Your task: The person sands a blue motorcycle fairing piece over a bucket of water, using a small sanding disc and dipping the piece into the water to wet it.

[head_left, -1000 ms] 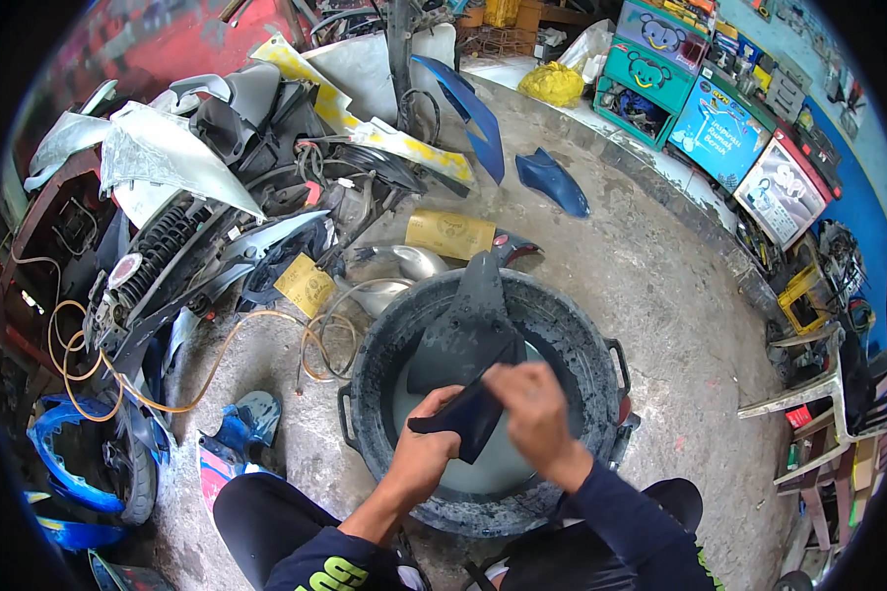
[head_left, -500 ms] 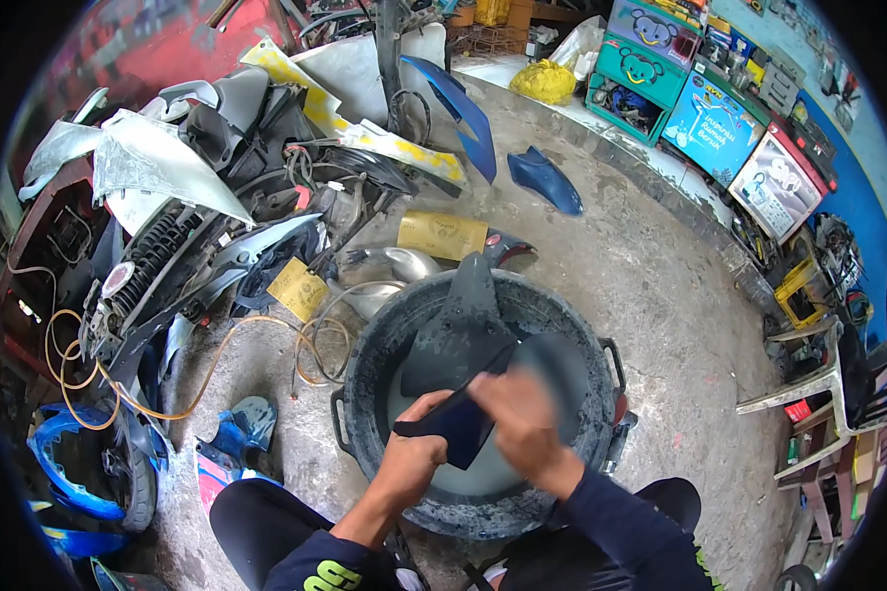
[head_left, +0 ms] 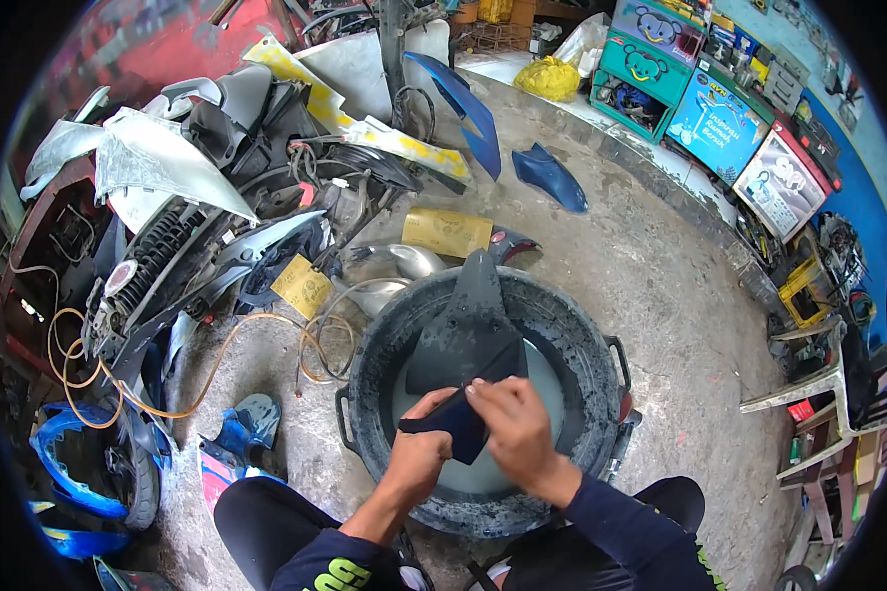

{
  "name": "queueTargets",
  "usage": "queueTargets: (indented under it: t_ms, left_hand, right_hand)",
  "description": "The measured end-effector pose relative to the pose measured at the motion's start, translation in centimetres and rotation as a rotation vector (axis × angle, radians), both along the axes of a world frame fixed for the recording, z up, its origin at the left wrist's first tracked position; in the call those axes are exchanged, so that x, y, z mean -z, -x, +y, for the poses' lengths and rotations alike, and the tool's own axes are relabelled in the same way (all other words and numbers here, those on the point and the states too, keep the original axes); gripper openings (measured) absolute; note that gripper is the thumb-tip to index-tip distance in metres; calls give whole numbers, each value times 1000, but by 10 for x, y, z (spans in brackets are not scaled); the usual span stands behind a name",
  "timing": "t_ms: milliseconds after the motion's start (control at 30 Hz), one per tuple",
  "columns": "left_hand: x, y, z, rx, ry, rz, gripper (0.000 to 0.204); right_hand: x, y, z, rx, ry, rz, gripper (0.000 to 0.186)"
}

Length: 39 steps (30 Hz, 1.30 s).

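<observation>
Over a round black tub (head_left: 581,463) of cloudy water (head_left: 540,369), my left hand (head_left: 416,455) grips a dark blue plastic panel (head_left: 455,426) by its left side. My right hand (head_left: 514,428) is closed, its fingertips bent against the panel's upper right edge. A small dark bit shows at those fingertips, but whatever they pinch is hidden. Behind both hands a larger dark grey motorcycle fairing piece (head_left: 463,330) stands inside the tub, its narrow end resting over the far rim. Wet spots dot its surface.
Sandpaper sheets (head_left: 447,232) and silver parts (head_left: 404,262) lie just beyond the tub. Motorcycle panels (head_left: 168,163) and a looping hose (head_left: 222,340) crowd the left. Blue panels (head_left: 550,177) rest farther off. A white chair (head_left: 803,394) and coloured cabinets (head_left: 717,120) stand right.
My right hand was smeared by motion and is now sharp, fingertips at the panel's edge. A dark blur beside it is gone. The left hand keeps its hold, with the panel slightly tilted.
</observation>
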<state>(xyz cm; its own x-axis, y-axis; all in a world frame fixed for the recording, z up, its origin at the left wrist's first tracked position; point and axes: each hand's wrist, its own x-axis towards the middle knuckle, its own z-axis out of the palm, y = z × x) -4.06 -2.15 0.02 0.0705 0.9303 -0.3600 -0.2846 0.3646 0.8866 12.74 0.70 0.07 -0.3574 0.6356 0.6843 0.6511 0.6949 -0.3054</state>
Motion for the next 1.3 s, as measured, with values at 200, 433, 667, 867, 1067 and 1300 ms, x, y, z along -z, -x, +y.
queueTargets:
  t_ms: [200, 433, 667, 867, 1067, 1300]
  left_hand:
    - [5, 1, 0, 44, -247, 171, 68]
    - [5, 1, 1, 8, -147, -25, 68]
    - [11, -9, 3, -1, 41, -227, 78]
    - [13, -5, 2, 7, -109, -85, 73]
    - [15, -1, 1, 15, -279, 70, 72]
    - [12, 6, 1, 5, -16, -219, 70]
  right_hand:
    - [6, -8, 9, 107, 56, -36, 35]
    - [6, -22, 20, 133, 27, 1, 33]
    - [15, -38, 32, 181, 80, 35, 28]
    - [18, -32, 31, 145, 86, -15, 31]
    - [6, -8, 6, 25, 33, 68, 32]
    - [-1, -7, -5, 52, 84, 109, 33]
